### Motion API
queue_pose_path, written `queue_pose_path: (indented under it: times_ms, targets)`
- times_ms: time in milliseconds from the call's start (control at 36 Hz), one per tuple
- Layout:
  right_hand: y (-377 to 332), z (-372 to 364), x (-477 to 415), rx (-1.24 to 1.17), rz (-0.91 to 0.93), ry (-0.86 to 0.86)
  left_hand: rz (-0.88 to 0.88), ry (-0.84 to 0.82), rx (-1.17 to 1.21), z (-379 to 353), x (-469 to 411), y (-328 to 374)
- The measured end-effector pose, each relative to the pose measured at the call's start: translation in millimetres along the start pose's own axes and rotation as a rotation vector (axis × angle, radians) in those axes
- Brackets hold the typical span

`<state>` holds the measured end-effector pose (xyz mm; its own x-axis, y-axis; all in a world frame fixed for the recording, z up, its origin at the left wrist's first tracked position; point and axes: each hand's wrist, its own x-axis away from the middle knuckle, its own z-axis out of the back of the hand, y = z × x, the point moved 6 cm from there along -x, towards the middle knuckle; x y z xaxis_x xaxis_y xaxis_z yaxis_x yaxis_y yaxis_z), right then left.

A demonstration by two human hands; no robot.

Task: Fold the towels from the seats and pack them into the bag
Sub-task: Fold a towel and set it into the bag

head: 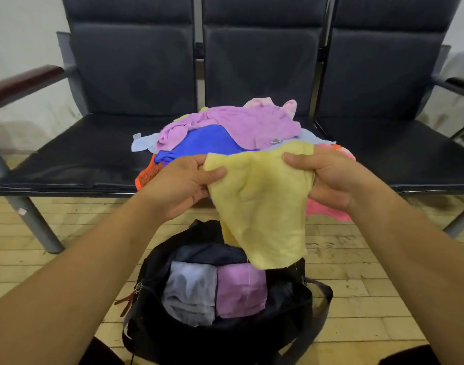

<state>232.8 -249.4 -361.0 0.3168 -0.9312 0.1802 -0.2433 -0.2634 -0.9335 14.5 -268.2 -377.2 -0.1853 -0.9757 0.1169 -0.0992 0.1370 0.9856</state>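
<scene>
Towel up in the air, the yellow towel (262,206), stretched between both hands over the near edge of the middle seat. Pinched at its top left corner by the left hand (183,185), thumb on top, fingers curled behind. Gripped at the right edge by the right hand (328,177), cloth bunched under the curled fingers. Hanging loose, lower corner just over the open black bag (152,335) on the pale floor (357,285), near centre. Inside the bag, side by side: a folded grey-blue towel (190,293) left, a folded lilac towel (240,291) right. Farther back on the dark seats (80,159), heaped in one pile: a purple towel (246,122) on top, a blue towel (207,142) under it, an orange towel (148,175) at the left, a pink towel (328,209) at the right.
</scene>
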Motion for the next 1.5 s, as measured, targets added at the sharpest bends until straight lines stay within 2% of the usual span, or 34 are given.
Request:
queue_pose_path:
  times_ms: [139,250,333,444,556,639,722,806,944,1028,1167,1361,1444,1500]
  targets:
    - [-2,19,-2,0.259,0.024,0.139,-0.094,0.103,-0.180,9,-2,7]
    - [1,22,-2,0.188,-0.003,0.171,-0.129,0.222,-0.156,11,-3,11]
    - [2,18,-1,0.072,-0.004,0.126,-0.165,0.287,-0.116,17,-2,13]
    - [2,10,2,0.121,-0.008,0.037,-0.210,0.242,-0.169,20,-1,18]
    - [0,18,0,0.231,0.022,0.141,-0.250,0.183,-0.493,20,3,27]
    - [0,23,0,0.297,0.038,0.196,-0.306,0.182,-0.643,19,7,32]
    - [-2,24,1,0.355,0.080,0.265,-0.309,0.191,-0.711,19,8,32]
    - [-5,25,3,0.385,0.133,0.336,-0.317,0.192,-0.677,19,8,33]
    - [-9,22,5,0.452,0.171,0.265,-0.350,0.225,-0.638,21,9,36]
    - [-6,22,3,0.505,0.156,0.230,-0.361,0.273,-0.704,25,7,36]
    - [-3,14,1,0.730,0.184,0.186,-0.345,0.326,-0.805,32,3,33]
    - [-21,-2,8,1.187,0.408,0.381,-0.384,0.489,-1.039,30,3,36]
    - [-27,-11,14,1.178,0.528,0.400,-0.490,0.536,-1.088,28,6,41]
    - [-30,-14,17,1.061,0.561,0.362,-0.532,0.568,-1.020,31,7,46]
